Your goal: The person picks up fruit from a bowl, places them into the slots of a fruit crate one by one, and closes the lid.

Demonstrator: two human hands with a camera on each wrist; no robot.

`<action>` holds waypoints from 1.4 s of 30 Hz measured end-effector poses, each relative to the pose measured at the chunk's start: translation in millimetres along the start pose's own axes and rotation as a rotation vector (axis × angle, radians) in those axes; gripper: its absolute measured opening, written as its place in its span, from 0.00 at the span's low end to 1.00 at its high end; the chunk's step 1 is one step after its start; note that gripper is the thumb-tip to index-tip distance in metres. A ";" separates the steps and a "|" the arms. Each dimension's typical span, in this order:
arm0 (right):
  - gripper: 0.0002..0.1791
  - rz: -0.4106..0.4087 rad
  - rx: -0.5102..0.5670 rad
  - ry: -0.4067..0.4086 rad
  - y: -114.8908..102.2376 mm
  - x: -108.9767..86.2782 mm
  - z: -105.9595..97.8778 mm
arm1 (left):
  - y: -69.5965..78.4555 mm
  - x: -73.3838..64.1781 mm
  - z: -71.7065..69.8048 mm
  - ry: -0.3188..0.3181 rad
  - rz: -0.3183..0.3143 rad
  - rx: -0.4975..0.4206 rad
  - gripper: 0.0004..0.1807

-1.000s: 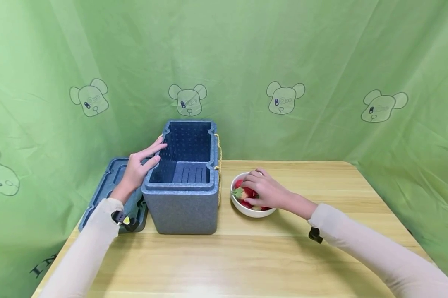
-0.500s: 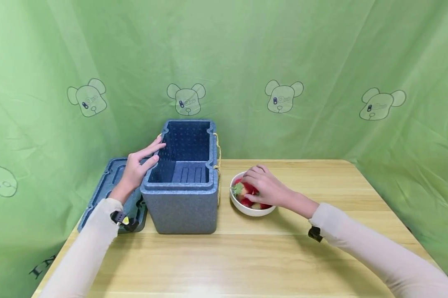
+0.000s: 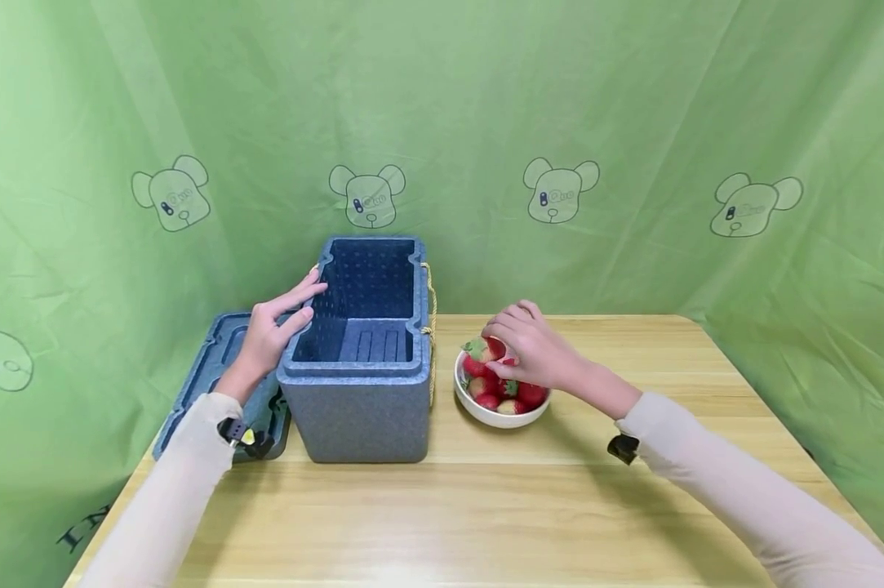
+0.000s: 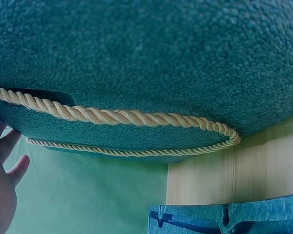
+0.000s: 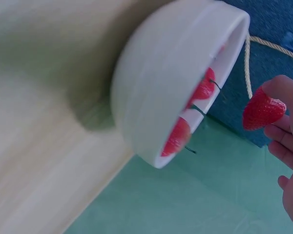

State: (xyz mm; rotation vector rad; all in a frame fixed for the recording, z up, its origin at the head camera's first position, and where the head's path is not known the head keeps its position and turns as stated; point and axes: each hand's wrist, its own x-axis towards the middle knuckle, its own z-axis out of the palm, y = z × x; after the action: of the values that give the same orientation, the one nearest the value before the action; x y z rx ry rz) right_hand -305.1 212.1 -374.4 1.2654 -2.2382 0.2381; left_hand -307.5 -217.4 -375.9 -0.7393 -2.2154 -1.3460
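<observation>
My right hand pinches a strawberry with a green cap, held just above the white bowl. In the right wrist view the red strawberry sits between thumb and fingers, apart from the bowl. Several more strawberries lie in the bowl. My left hand rests with extended fingers on the left rim of a lidless blue-grey foam box. In the left wrist view the hand shows at the left edge, beside the box wall and its twisted rope handle.
Left of the box, partly under my left forearm, lies the box's lid. A yellow rope hangs on the box's right side, between box and bowl. Green curtain surrounds the wooden table at the back and sides.
My right hand has risen out of the bowl, lifting a strawberry and uncovering others beneath. The left hand stays on the box rim.
</observation>
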 end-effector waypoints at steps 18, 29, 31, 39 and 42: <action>0.23 0.072 0.006 0.094 11.2 25.1 -26.0 | -1.6 -0.2 -3.0 -0.042 0.036 0.054 0.25; 0.23 0.116 0.025 0.143 13.4 45.2 -40.6 | -1.7 2.1 -9.5 -0.080 0.143 0.203 0.24; 0.23 0.112 0.029 0.149 13.0 49.3 -42.6 | -0.8 2.8 -10.7 -0.093 0.146 0.227 0.24; 0.22 0.128 0.057 0.155 7.8 68.5 -50.0 | -0.7 5.0 -12.6 -0.115 0.156 0.271 0.25; 0.22 0.128 0.067 0.163 4.2 76.9 -50.3 | -1.7 4.3 -10.8 -0.099 0.162 0.257 0.25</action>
State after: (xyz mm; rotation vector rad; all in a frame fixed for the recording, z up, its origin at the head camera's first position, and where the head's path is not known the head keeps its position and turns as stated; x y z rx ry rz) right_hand -320.7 178.2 -290.3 1.0961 -2.1881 0.4516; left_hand -310.8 -226.9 -369.8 -0.8825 -2.2920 -0.9445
